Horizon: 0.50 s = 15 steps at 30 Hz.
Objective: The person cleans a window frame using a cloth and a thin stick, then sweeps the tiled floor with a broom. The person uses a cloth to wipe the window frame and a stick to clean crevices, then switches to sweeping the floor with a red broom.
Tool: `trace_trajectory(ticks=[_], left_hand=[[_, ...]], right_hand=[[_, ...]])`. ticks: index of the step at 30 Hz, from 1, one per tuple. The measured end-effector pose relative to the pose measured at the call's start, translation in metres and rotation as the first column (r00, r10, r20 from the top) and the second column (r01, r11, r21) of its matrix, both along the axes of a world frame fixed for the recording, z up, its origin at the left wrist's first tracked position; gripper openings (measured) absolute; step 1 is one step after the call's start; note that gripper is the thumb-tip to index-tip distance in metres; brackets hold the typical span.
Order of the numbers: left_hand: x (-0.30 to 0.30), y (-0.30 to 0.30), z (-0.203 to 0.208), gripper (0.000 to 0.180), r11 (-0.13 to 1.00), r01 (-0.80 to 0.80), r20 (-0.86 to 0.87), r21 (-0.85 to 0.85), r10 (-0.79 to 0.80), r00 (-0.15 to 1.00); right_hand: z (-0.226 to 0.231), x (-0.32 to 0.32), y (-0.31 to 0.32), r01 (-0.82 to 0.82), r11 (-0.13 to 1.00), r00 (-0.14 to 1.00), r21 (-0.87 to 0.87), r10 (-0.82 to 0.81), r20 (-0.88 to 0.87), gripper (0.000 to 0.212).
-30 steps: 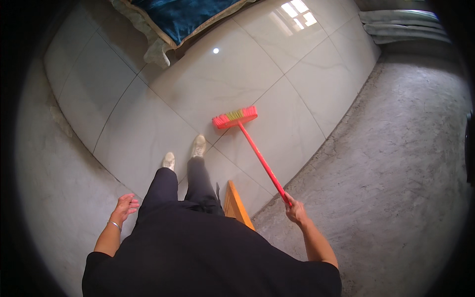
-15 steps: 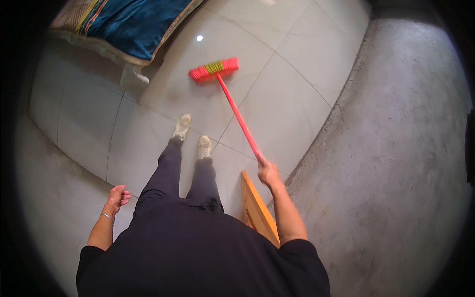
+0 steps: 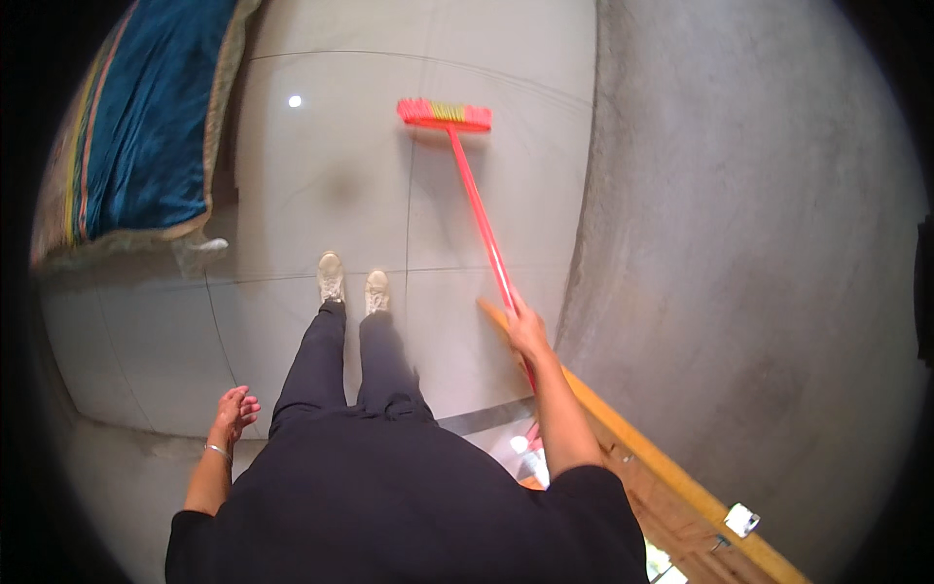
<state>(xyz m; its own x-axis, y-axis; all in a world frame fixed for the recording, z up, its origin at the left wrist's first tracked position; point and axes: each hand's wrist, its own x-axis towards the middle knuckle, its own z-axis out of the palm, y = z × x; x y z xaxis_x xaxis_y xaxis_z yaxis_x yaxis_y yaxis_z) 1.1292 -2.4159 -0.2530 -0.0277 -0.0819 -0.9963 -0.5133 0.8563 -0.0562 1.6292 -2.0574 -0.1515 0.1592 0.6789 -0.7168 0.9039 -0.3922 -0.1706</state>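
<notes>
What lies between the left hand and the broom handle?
In the head view, two legs in dark trousers lie between the left hand and the red broom handle, with pale floor tiles on both sides.

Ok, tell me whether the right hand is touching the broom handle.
Touching: the head view shows the right hand closed around the red broom handle, which emerges beyond it.

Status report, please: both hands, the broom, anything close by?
Right hand gripping red broom, left hand empty. Broom head out ahead of the shoes, over pale tiles. Wooden door beside right forearm.
</notes>
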Motion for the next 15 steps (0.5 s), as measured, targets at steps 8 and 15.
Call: trace_trajectory(ticks=[8,15], left_hand=[[-0.006,0.058,0.094,0.031,0.94,0.338,-0.048,0.053,-0.335,0.941],[0.021,0.139,0.074,0.035,0.774,0.606,0.006,0.184,-0.617,0.787]], right_hand=[[0.054,0.076,-0.224,0.191,0.981,0.977,0.029,-0.187,-0.104,0.052],[0.171,0.07,-0.388,0.442,0.893,0.897,-0.079,-0.439,0.06,0.046]])
